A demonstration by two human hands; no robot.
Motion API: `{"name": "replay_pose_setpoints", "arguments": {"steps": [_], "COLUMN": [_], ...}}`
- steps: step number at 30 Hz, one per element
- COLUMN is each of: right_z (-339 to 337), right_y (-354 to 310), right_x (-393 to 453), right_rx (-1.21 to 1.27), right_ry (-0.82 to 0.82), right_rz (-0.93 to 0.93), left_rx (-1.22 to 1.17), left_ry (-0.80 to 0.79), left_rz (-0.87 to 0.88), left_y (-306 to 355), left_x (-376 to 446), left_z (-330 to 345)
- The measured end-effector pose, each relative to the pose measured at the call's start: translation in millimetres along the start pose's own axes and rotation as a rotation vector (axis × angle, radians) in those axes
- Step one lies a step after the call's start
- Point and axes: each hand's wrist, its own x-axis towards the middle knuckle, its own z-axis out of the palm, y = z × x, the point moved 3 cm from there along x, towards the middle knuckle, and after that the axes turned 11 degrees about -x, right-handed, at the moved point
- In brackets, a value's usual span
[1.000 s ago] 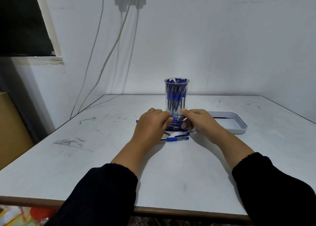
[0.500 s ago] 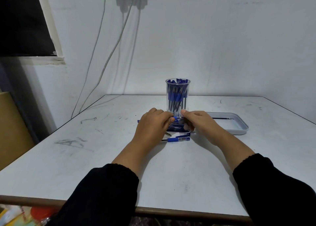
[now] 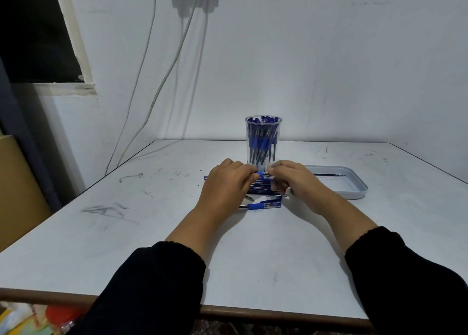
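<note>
A blue pen (image 3: 261, 174) is held between both hands just in front of a clear cup. My left hand (image 3: 225, 185) pinches its blue end with curled fingers, and my right hand (image 3: 295, 180) pinches the other end. The clear cup (image 3: 263, 142) stands upright behind them, packed with several blue pens. Under my hands lies a pile of blue pens (image 3: 260, 188), mostly hidden. Nearer to me a pen barrel with a blue grip (image 3: 260, 206) and a loose cap (image 3: 273, 198) lie on the white table (image 3: 177, 246).
A shallow grey tray (image 3: 354, 186) sits to the right of my right hand, with a thin dark refill (image 3: 328, 174) in it. Cables hang down the wall at the back left. A brown box stands left of the table.
Both hands have stayed in front of the cup; the fingertips have closed in slightly on the pen between them.
</note>
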Motion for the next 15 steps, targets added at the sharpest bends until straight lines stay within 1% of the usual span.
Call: {"name": "replay_pose_setpoints", "arguments": {"steps": [5, 15], "right_z": [1.6, 0.4], "right_y": [0.0, -0.8], "right_x": [0.4, -1.5], "right_rx": [0.009, -0.035], "right_ry": [-0.003, 0.008], "right_rz": [-0.028, -0.02], "left_rx": [-0.017, -0.005], "left_ry": [-0.001, 0.003], "left_rz": [0.004, 0.021], "left_y": [0.9, 1.1], "left_x": [-0.2, -0.8], "left_z": [-0.1, -0.3]}}
